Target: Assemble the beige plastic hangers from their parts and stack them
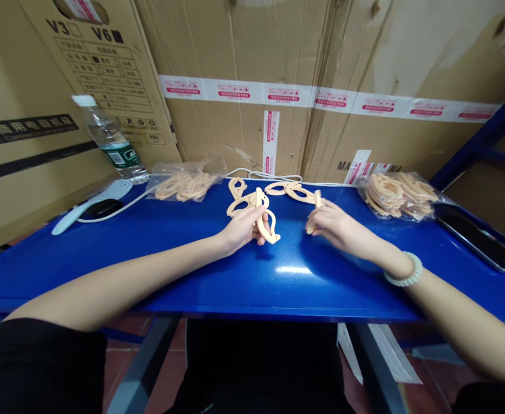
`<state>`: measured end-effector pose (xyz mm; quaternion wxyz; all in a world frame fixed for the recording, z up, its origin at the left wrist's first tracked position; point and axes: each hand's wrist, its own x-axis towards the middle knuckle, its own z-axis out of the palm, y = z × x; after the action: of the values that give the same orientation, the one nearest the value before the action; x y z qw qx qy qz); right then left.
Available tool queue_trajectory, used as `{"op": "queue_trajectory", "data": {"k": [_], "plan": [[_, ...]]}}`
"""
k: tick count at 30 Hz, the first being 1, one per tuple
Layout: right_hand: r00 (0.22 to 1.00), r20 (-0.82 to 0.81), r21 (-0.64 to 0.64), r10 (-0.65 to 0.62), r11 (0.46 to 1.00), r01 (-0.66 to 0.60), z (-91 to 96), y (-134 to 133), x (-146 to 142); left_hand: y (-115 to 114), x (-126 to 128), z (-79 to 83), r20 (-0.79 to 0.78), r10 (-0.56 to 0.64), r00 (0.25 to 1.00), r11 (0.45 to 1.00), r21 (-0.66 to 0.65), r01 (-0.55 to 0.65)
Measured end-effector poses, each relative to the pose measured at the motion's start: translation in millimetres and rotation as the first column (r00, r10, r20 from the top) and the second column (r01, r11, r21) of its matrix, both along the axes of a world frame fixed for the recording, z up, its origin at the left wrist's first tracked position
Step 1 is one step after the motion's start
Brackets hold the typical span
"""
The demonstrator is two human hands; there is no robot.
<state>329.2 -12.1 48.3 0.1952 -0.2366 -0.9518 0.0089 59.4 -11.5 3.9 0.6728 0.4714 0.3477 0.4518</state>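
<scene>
My left hand (244, 229) is closed around a beige piece, apparently a folding clothes hanger (268, 231), with a curved loop and a small notched tip pointing toward me. To its right, my right hand (336, 225) grips another beige hanger piece (318, 199); its upper end sticks out above the fingers and the rest is mostly hidden. Both hands are over the blue table (235, 282), apart from each other. Just beyond them lie several loose beige looped pieces (301, 194), some overlapping. One loose piece (236, 187) lies a little to the left.
Clear bags of beige pieces lie at the back left (187, 183) and back right (401, 195). A water bottle (117, 144), a pale hairbrush (92, 204) and a white cable (261, 175) are near the cardboard (239, 52). A dark tablet-like device (483, 238) sits right.
</scene>
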Motion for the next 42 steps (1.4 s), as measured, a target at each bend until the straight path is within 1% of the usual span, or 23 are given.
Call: {"op": "queue_trajectory", "data": {"k": [2,4,7,10,12,14,16,19,21,23,24,27,29,31,34,37,40,42], "plan": [[0.999,0.021,-0.103,0.038,0.994,-0.035,-9.8,0,-5,0,0,-0.4,0.002,-0.001,1.0,1.0,0.002,0.001],[1.0,0.015,-0.145,0.023,0.989,-0.021,-17.3,0,-7,1,-1,-0.9,0.003,-0.007,1.0,1.0,0.002,0.007],[0.999,0.008,-0.115,-0.05,0.992,0.051,-18.4,5,0,1,-1,-1.6,0.002,-0.016,1.0,1.0,0.001,0.016],[0.981,0.034,-0.049,-0.189,0.98,0.191,-10.4,12,12,2,-1,-1.8,0.001,-0.018,1.0,1.0,0.0,0.018],[0.961,0.098,-0.025,-0.259,0.965,0.263,-5.0,16,19,2,-1,-1.8,0.0,-0.019,1.0,1.0,0.003,0.019],[0.943,0.172,-0.03,-0.285,0.955,0.294,-2.2,20,23,2,-2,-1.8,-0.001,-0.022,1.0,1.0,0.007,0.022],[0.932,0.211,-0.039,-0.296,0.95,0.31,-2.0,23,26,2,-2,-2.1,-0.001,-0.028,1.0,1.0,0.008,0.028],[0.918,0.224,-0.014,-0.328,0.94,0.34,-4.9,27,29,2,-2,-3.3,0.005,-0.038,0.999,0.999,0.015,0.038],[0.917,0.199,0.012,-0.347,0.936,0.351,-7.4,27,28,3,-3,-4.4,0.01,-0.049,0.999,0.998,0.033,0.049],[0.932,0.131,0.028,-0.337,0.941,0.336,-9.6,22,23,4,-3,-5.8,0.005,-0.069,0.998,0.996,0.058,0.068],[0.947,0.087,0.037,-0.311,0.95,0.309,-10.5,17,18,4,-3,-6.5,-0.005,-0.082,0.997,0.994,0.074,0.082],[0.988,0.007,0.069,-0.156,0.985,0.155,-12.0,-4,-2,2,-2,-8.9,-0.06,-0.119,0.991,0.979,0.162,0.127],[0.997,0.038,0.077,-0.059,0.995,0.056,-12.8,-19,-15,-1,-2,-10.2,-0.126,-0.148,0.981,0.951,0.254,0.176],[0.994,0.106,0.082,-0.006,0.997,-0.003,-13.7,-30,-25,-5,-2,-10.8,-0.201,-0.174,0.964,0.913,0.333,0.235],[0.986,0.165,0.125,-0.011,0.992,-0.01,-14.4,-36,-29,-11,-2,-10.0,-0.274,-0.17,0.947,0.878,0.393,0.272],[0.983,0.177,0.14,-0.043,0.99,0.018,-13.2,-35,-27,-13,-2,-8.8,-0.286,-0.101,0.953,0.869,0.442,0.225],[0.986,0.155,0.078,-0.056,0.996,0.044,-11.0,-34,-25,-12,-3,-9.3,-0.264,0.009,0.964,0.857,0.5,0.129],[0.996,0.063,0.009,-0.067,0.998,0.066,-9.7,-35,-24,-11,-3,-10.1,-0.255,0.065,0.965,0.849,0.522,0.081]]}}
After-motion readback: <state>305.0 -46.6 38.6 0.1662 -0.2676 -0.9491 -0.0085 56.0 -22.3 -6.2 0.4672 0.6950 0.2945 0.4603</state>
